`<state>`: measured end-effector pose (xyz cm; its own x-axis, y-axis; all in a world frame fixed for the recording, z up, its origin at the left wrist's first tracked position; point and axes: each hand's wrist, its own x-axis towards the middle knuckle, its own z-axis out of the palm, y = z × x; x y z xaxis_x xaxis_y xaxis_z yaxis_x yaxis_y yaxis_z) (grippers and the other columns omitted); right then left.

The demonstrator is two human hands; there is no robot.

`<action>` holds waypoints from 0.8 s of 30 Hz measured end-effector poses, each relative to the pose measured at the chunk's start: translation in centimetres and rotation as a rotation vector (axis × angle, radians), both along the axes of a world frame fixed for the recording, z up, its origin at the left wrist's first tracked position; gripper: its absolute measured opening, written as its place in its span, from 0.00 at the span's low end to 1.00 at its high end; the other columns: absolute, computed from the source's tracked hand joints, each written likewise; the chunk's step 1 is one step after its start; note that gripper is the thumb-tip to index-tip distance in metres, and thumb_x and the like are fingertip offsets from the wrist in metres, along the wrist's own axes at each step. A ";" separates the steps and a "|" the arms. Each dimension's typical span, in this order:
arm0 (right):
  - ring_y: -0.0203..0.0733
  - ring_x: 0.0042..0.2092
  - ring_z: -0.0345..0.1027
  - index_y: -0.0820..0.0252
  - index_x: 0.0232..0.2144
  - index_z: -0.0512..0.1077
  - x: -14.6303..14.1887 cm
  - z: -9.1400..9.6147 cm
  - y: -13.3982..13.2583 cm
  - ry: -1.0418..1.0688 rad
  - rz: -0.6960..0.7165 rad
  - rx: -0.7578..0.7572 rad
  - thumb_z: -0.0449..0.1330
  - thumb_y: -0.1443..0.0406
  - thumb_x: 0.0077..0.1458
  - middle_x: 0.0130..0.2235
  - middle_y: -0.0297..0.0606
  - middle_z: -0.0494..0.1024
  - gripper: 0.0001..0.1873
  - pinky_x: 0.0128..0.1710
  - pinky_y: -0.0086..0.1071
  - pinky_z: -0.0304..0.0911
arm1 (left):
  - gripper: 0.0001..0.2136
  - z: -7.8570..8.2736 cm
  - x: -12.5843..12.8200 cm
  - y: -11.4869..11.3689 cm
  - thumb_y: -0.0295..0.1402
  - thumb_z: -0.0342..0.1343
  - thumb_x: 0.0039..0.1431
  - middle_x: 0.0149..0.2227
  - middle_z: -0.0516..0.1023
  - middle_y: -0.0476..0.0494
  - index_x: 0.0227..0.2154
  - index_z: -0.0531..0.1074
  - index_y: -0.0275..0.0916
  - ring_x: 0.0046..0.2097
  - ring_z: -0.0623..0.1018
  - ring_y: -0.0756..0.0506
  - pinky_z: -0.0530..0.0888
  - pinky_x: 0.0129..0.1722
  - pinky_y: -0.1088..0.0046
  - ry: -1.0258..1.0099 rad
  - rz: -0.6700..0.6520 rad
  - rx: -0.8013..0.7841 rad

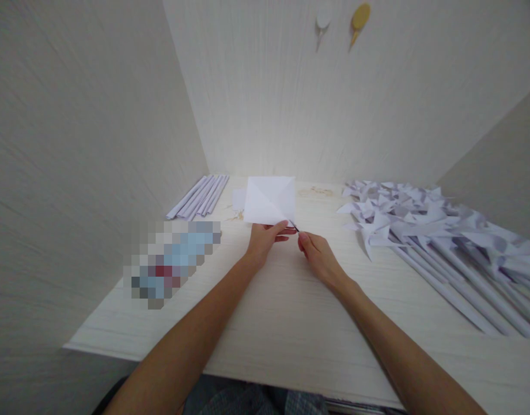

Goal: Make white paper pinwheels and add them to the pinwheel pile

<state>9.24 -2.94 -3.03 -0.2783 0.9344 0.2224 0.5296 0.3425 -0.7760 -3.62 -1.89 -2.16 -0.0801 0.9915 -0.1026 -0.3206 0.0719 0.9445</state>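
Left hand (265, 242), right hand (319, 259), one paper square (270, 200)

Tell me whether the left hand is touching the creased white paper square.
Touching. The head view shows the left hand pinching the lower corner of the paper square, its thumb and fingertips overlapping the paper's edge with no gap.

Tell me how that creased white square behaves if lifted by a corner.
Probably light and floppy: the paper square looks like one thin sheet, pinched by the left hand. Its diagonal creases may stiffen it slightly. It likely slides on the smooth table.
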 end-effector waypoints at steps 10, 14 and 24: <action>0.34 0.22 0.51 0.58 0.15 0.55 -0.1 0.1 0.0 -0.013 -0.002 0.008 0.38 0.56 0.55 0.17 0.31 0.60 0.21 0.23 0.28 0.47 | 0.04 0.0 0.0 -0.1 0.28 0.55 0.43 0.25 0.76 0.43 0.23 0.70 0.32 0.27 0.76 0.49 0.69 0.25 0.76 -0.009 0.007 0.007; 0.33 0.22 0.52 0.58 0.16 0.55 0.0 0.0 0.0 -0.004 -0.001 0.009 0.38 0.56 0.55 0.17 0.30 0.60 0.21 0.24 0.28 0.48 | 0.04 -0.1 0.0 0.0 0.29 0.55 0.43 0.25 0.76 0.42 0.23 0.70 0.32 0.27 0.76 0.49 0.69 0.25 0.77 -0.003 0.001 0.010; 0.34 0.22 0.52 0.58 0.15 0.54 -0.1 0.0 0.0 -0.020 0.000 0.027 0.38 0.56 0.55 0.17 0.31 0.60 0.21 0.23 0.29 0.47 | 0.03 0.1 0.0 -0.1 0.27 0.54 0.44 0.25 0.76 0.43 0.23 0.70 0.32 0.27 0.76 0.49 0.69 0.26 0.76 -0.007 0.007 0.001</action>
<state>9.11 -2.91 -3.07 -0.2832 0.9281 0.2418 0.5447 0.3631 -0.7559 -3.59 -1.97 -2.10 -0.0866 0.9910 -0.1024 -0.3276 0.0688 0.9423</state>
